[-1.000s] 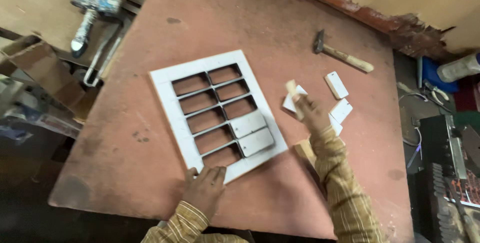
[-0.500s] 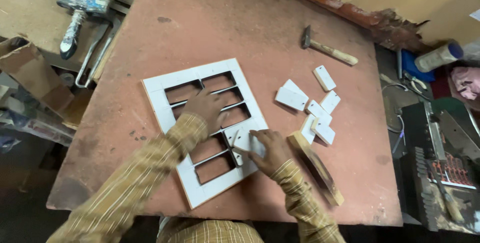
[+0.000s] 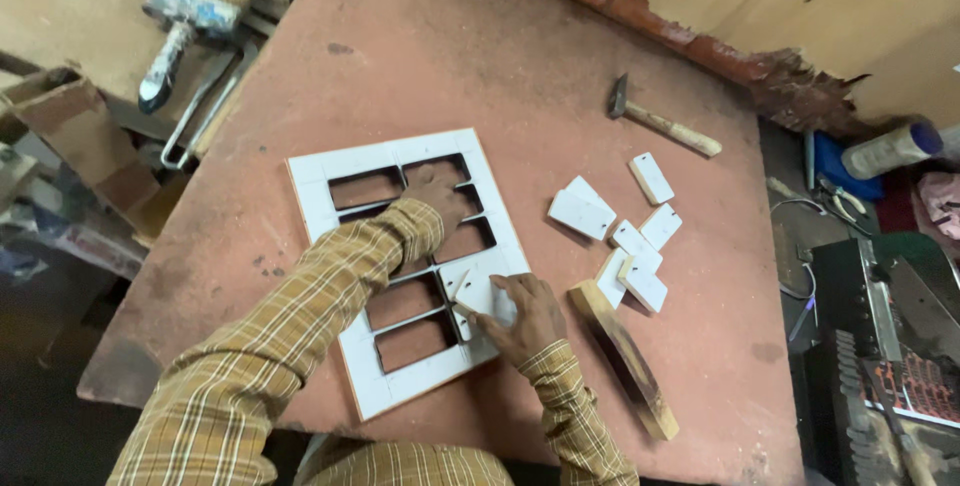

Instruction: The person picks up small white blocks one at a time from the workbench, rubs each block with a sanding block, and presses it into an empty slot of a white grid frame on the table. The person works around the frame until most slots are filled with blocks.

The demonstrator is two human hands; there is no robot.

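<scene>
Frame (image 3: 330,186) on table (image 3: 520,56); loose panels (image 3: 620,236) right of it, hammer (image 3: 660,124) behind them.

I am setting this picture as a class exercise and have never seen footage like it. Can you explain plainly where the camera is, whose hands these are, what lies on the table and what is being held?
The camera is worn on a person's head and looks down at their own two bare hands, in checked sleeves. There is no machine. On a reddish worktable lies a white frame with rectangular openings. The left hand presses flat on the frame's middle. The right hand holds a small white rectangular piece against an opening at the frame's right edge. To the right lie more loose white pieces, a wooden strip and a hammer. Off the table's far left corner lies a large brush.
</scene>
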